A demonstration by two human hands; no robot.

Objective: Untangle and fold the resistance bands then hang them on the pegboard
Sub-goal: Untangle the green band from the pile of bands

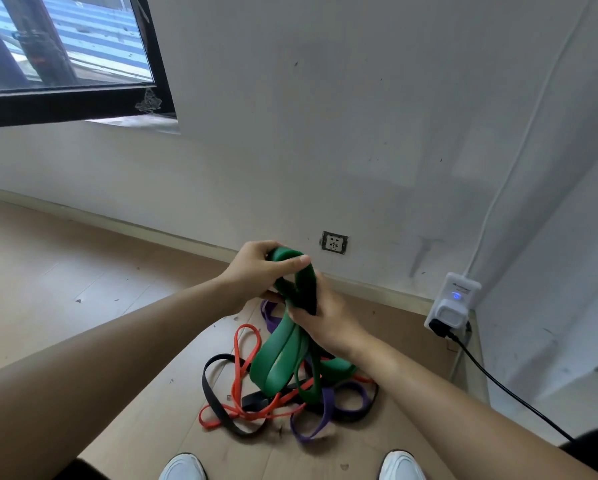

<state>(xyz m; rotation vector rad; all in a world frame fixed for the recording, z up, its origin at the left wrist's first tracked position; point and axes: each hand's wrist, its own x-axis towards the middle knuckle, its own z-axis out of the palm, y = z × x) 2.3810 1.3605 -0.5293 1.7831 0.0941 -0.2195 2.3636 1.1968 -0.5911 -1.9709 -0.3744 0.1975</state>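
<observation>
Both hands are up on the wide green rubber resistance band (276,358), just below and left of the grey wall socket (334,242). The left hand (256,271) grips the band's top fold, thumb laid over the crest, fingers curled round the far side. The right hand (328,323) sits right under it, lower again from the socket, back of the hand to the camera, fingers wrapped round the gathered strands. A dark strip shows inside that grasp, and I cannot tell whether it is shadowed green or another band.

Both bare forearms reach in from the bottom corners and meet at the band, whose top is lifted off the ground. From the right hand the green loops hang down into a tangle on the light wooden floor (82,271), well below the socket.

In that tangle lie a thin red rubber band (236,351), a flat black band (210,393) and a purple band (327,407), all crossing one another and the green band's lower loops.

Right of the socket, a white plug-in device with a blue light (453,306) sits against the wall, and a black cable (498,382) runs down from it. Far up and left of the socket is a dark-framed window (82,102). At the bottom edge, two white shoes (183,467) flank the tangle's near end.
</observation>
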